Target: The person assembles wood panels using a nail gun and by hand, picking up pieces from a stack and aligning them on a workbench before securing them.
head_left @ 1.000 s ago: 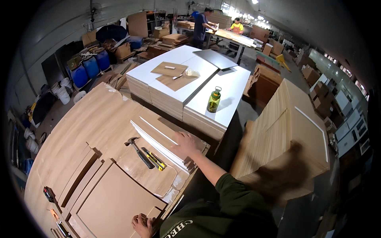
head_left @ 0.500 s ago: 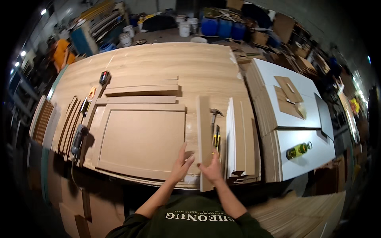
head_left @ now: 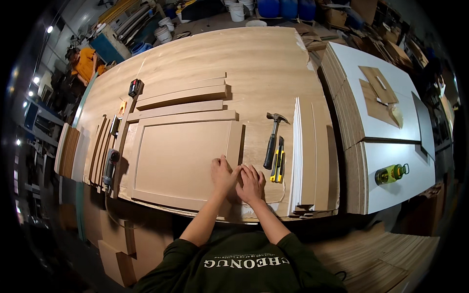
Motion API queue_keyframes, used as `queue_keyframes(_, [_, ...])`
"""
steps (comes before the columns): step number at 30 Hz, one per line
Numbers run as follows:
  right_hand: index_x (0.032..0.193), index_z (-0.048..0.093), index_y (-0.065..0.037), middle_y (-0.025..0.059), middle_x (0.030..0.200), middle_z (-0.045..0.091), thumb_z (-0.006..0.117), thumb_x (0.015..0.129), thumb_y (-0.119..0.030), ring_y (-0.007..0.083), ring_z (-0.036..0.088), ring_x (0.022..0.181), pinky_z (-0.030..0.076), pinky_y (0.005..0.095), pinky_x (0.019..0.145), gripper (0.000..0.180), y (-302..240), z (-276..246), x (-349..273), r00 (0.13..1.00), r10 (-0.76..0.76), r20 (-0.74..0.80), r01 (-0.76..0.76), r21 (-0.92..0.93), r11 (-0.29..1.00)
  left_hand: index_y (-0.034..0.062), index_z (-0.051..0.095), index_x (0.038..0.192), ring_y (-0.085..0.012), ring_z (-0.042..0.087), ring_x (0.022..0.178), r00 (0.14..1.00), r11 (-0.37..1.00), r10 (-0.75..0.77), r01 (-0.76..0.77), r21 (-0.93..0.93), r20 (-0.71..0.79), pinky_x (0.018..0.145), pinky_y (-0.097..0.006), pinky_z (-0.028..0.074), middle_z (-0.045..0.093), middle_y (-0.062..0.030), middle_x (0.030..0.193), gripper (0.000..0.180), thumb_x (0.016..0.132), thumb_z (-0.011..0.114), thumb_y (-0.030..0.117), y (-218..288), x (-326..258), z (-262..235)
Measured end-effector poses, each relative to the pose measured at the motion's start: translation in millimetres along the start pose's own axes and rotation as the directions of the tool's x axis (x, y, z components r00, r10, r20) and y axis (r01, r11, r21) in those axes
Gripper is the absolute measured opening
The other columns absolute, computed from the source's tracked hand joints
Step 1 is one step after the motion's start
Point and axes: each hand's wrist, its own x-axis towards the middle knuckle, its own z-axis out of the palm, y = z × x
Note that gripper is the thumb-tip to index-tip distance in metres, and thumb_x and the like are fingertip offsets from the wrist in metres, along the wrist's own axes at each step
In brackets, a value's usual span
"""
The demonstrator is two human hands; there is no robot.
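A flat tan panel (head_left: 181, 156) framed by strips lies before me on the workbench. Along its right edge runs a tan board strip (head_left: 235, 139), fitted against the panel. My left hand (head_left: 222, 175) is closed over this strip, fingers on the panel side and thumb to the right. Beside it, my right hand (head_left: 251, 184) rests with fingers stretched out against the strip's outer side, holding nothing. A claw hammer (head_left: 271, 141) and a yellow-and-black utility knife (head_left: 278, 161) lie right of my hands.
Left of the panel lie a nail gun (head_left: 110, 166) with a hose and narrow strips (head_left: 97, 146). Loose strips (head_left: 183, 95) and a black battery pack (head_left: 134, 88) lie beyond. Boards (head_left: 312, 156) and white-topped stacks (head_left: 395, 122) with a green bottle (head_left: 391, 173) stand right. A person (head_left: 85, 63) is far left.
The board strip has moved left from beside the hammer to the panel's right edge. My left hand has come onto it; my right hand has let go and lies alongside. The view has shifted.
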Motion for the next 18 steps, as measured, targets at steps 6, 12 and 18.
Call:
queue_keyframes(6, [0.129, 0.056, -0.008, 0.0021, 0.136, 0.051, 0.064, 0.078, -0.034, 0.0226, 0.034, 0.137, 0.025, 0.0524, 0.11, 0.058, -2.1, -5.1, 5.0, 1.0, 0.017, -0.003, -0.017, 0.027, 0.999, -0.0011, 0.055, 0.125, -0.038, 0.051, 0.098, 0.995, 0.996, -0.077, 0.079, 0.031, -0.064, 0.084, -0.046, 0.044, 0.051, -0.0226, 0.107, 0.068, 0.073, 0.078, 0.036, 3.6, 2.1, 19.4])
queue_keyframes(12, [0.123, 0.062, -0.012, 0.0032, 0.131, 0.056, 0.065, 0.076, -0.041, 0.0246, 0.032, 0.137, 0.025, 0.0568, 0.109, 0.055, -0.7, -15.2, 9.4, 0.998, -0.008, 0.068, 0.004, 0.048, 0.999, -0.001, 0.054, 0.126, -0.0392, 0.049, 0.102, 0.998, 0.993, -0.065, 0.062, 0.102, 0.02, 0.087, -0.047, 0.042, 0.05, -0.0221, 0.108, 0.074, 0.069, 0.077, 0.039, 2.2, 33.4, 15.2])
queue_keyframes(18, [0.122, 0.063, -0.013, 0.0039, 0.131, 0.056, 0.066, 0.077, -0.045, 0.0245, 0.032, 0.137, 0.025, 0.0566, 0.109, 0.056, -4.2, -11.5, 12.5, 0.998, 0.003, 0.058, -0.009, 0.114, 0.993, -0.0017, 0.05, 0.128, -0.0398, 0.048, 0.104, 0.999, 0.989, -0.042, 0.044, 0.14, -0.014, 0.089, -0.047, 0.042, 0.049, -0.0238, 0.111, 0.078, 0.069, 0.078, 0.04, 0.4, 97.9, 39.4])
